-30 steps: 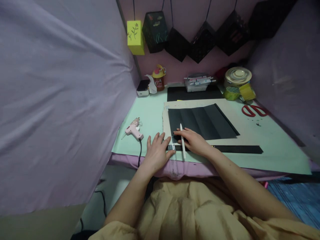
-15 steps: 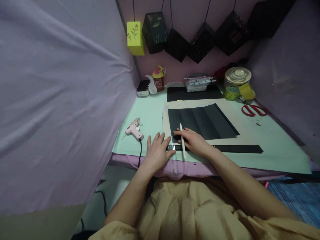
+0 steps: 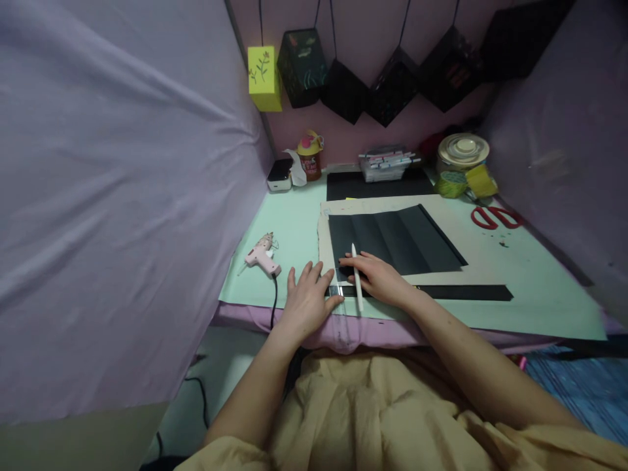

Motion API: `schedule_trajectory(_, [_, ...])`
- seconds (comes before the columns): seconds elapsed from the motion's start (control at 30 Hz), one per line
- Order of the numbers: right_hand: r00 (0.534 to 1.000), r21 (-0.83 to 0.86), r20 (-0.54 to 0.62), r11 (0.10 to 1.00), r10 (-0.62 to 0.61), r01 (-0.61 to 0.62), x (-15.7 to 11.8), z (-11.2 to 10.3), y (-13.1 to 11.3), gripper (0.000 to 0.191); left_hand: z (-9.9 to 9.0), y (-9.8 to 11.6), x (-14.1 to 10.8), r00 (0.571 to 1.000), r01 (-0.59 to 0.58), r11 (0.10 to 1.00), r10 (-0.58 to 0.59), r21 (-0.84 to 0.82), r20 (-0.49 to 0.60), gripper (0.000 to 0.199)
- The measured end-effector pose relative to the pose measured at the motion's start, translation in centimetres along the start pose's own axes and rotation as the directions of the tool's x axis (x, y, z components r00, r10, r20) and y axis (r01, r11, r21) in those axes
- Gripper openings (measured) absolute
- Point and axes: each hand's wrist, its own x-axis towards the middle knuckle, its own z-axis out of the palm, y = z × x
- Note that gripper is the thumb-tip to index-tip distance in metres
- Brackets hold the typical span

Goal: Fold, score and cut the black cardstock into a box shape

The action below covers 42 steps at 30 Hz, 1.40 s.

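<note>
A sheet of black folded paper (image 3: pixel 392 239) with parallel creases lies on a pale board (image 3: pixel 478 252). My left hand (image 3: pixel 309 297) rests flat with fingers spread, its thumb and fingertips by a clear ruler (image 3: pixel 339 320) that runs over the table's front edge. My right hand (image 3: pixel 377 278) lies at the paper's lower left corner. Between its fingers it holds a white pen (image 3: pixel 357 281), the tip pointing up and away from me. Beneath both hands stretches a black strip (image 3: pixel 461 292); its middle is partly hidden by my right hand.
Left lies a pink glue gun (image 3: pixel 263 255) with a black cord. Red-handled scissors (image 3: pixel 495 218), tape rolls (image 3: pixel 451 184) and a round container (image 3: pixel 464 150) are at right. At the back stand a pen box (image 3: pixel 385 168) and a bottle (image 3: pixel 310 157). Paper lanterns (image 3: pixel 301 69) hang above.
The view has shifted very slightly. Both hands, the pen and the ruler stay in practically the same place.
</note>
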Motion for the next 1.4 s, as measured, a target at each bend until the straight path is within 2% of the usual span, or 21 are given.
schedule_trajectory(0.13, [0.998, 0.045, -0.059, 0.999, 0.008, -0.006, 0.0, -0.4, -0.2, 0.039, 0.0, 0.0, 0.0, 1.000, -0.005, 1.000, 0.005, 0.010, -0.011, 0.052])
schedule_trajectory(0.27, [0.963, 0.123, -0.256, 0.991, 0.089, -0.059, 0.4, -1.5, -1.4, 0.034, 0.0, 0.0, 0.0, 1.000, -0.004, 1.000, 0.004, 0.009, -0.007, 0.053])
schedule_trajectory(0.33, [0.942, 0.199, -0.299, 0.975, 0.155, -0.097, 1.1, -1.8, -1.9, 0.031, 0.0, 0.0, 0.0, 1.000, -0.004, 1.000, 0.004, 0.007, -0.007, 0.054])
schedule_trajectory(0.47, [0.918, 0.359, -0.203, 0.898, 0.342, -0.255, 2.8, -1.1, -2.2, 0.025, 0.0, 0.0, 0.0, 1.000, 0.001, 1.000, -0.001, 0.000, -0.011, 0.054])
schedule_trajectory(0.53, [0.907, 0.387, -0.187, 0.877, 0.378, -0.286, 3.4, -0.4, -1.9, 0.021, 0.0, 0.0, 0.0, 1.000, 0.006, 1.000, -0.006, -0.008, -0.007, 0.053])
schedule_trajectory(0.73, [0.904, 0.410, -0.194, 0.869, 0.381, -0.278, 3.9, 0.6, -1.3, 0.024, -0.1, 0.2, -0.1, 1.000, 0.008, 1.000, -0.008, -0.017, -0.009, 0.055])
schedule_trajectory(1.13, [0.916, 0.387, -0.170, 0.879, 0.363, -0.276, 3.8, 0.7, -1.3, 0.028, 0.3, -0.1, -0.1, 1.000, -0.003, 1.000, 0.003, -0.018, -0.024, 0.055])
schedule_trajectory(1.4, [0.922, 0.368, -0.184, 0.894, 0.340, -0.256, 3.7, 0.6, -1.5, 0.024, 0.1, 0.0, 0.0, 1.000, 0.001, 1.000, -0.002, -0.023, -0.012, 0.055])
